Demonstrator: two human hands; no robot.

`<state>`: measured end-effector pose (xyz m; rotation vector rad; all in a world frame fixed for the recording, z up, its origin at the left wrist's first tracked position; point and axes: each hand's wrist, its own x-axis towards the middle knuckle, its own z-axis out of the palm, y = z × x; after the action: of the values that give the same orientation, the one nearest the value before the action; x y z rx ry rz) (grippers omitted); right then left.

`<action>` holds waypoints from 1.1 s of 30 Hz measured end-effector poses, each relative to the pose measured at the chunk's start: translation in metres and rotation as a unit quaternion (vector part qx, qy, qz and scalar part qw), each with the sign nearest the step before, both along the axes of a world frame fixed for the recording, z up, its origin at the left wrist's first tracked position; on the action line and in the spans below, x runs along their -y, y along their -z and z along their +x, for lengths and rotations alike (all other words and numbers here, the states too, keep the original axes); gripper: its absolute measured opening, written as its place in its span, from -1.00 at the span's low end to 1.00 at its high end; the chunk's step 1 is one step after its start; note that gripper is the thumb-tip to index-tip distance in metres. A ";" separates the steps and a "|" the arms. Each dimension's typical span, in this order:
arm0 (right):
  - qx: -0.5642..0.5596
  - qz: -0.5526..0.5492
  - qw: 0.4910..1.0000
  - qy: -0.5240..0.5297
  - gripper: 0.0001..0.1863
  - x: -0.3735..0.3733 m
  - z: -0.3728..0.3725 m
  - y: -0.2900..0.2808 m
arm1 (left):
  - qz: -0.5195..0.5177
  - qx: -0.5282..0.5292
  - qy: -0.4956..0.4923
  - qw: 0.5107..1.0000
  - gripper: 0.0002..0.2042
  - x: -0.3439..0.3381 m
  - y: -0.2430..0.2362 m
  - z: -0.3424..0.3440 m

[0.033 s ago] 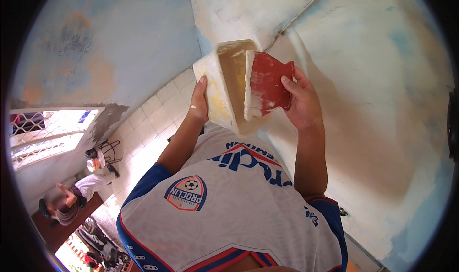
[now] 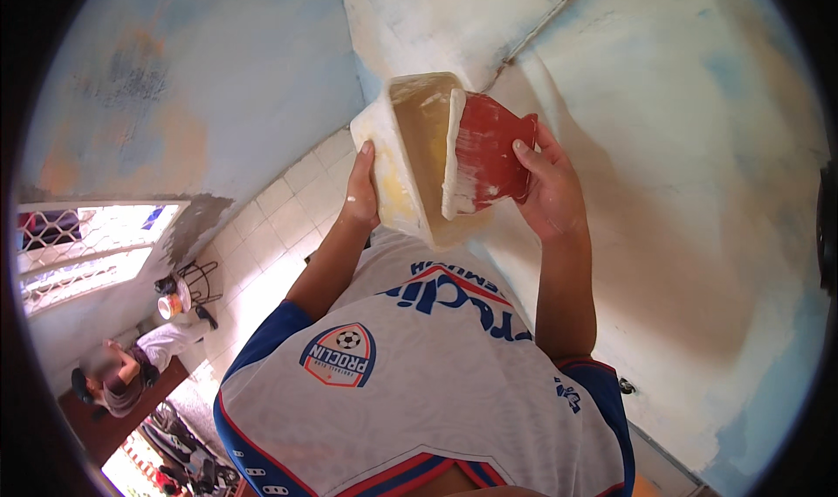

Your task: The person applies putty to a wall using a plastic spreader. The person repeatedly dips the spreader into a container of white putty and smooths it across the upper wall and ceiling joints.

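In front of my chest, my left hand (image 2: 362, 187) grips a cream-coloured plastic tub (image 2: 397, 187) by its outer side, thumb up along the wall. The tub is tilted, its open side toward the right, with pale smears over its walls. My right hand (image 2: 554, 183) pinches a wide red plastic putty scraper (image 2: 493, 152), thumb on its face and fingers behind. A thick ridge of white putty (image 2: 452, 152) runs along the scraper's left edge, which overlaps the tub's opening. Whether the edge touches the tub's rim I cannot tell.
Close on the right is a patchy white and blue wall (image 2: 663, 191) with a pipe (image 2: 546, 34) along it. Another wall (image 2: 236, 78) stands on the left, with a grated window (image 2: 96, 244). Below left, a person (image 2: 131, 366) lies or sits on a brown bench (image 2: 118, 414), near a chair (image 2: 199, 279) and a small bucket (image 2: 170, 305).
The tub and scraper appear very slightly further left in the picture. Both hands keep the same grip.
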<state>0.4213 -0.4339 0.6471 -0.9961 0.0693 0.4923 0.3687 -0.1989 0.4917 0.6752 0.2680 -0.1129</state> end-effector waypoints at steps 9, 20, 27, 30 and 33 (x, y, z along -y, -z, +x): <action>0.111 0.081 0.979 0.153 -0.65 0.002 -0.050 -0.040 | -0.085 0.085 0.070 0.990 -0.22 0.029 -0.032 0.003; 0.322 0.124 0.860 0.376 -0.55 0.023 -0.109 -0.029 | -0.267 0.100 0.333 0.899 -0.32 0.047 0.002 0.040; 0.431 0.027 0.759 0.488 -0.61 0.033 -0.133 -0.081 | -0.204 0.032 0.392 0.896 -0.30 0.072 -0.039 0.031; 0.490 -0.011 0.689 0.534 -0.71 0.047 -0.145 -0.103 | -0.219 0.044 0.394 0.892 -0.28 0.067 -0.029 0.031; 0.532 -0.058 0.603 0.592 -0.72 0.063 -0.146 -0.131 | -0.229 0.078 0.345 0.907 -0.26 0.060 -0.009 0.040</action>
<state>0.2757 -0.4968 0.7782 -1.0017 -0.3161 -1.4028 0.4086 -0.2591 0.5007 0.2784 -0.1670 -0.7756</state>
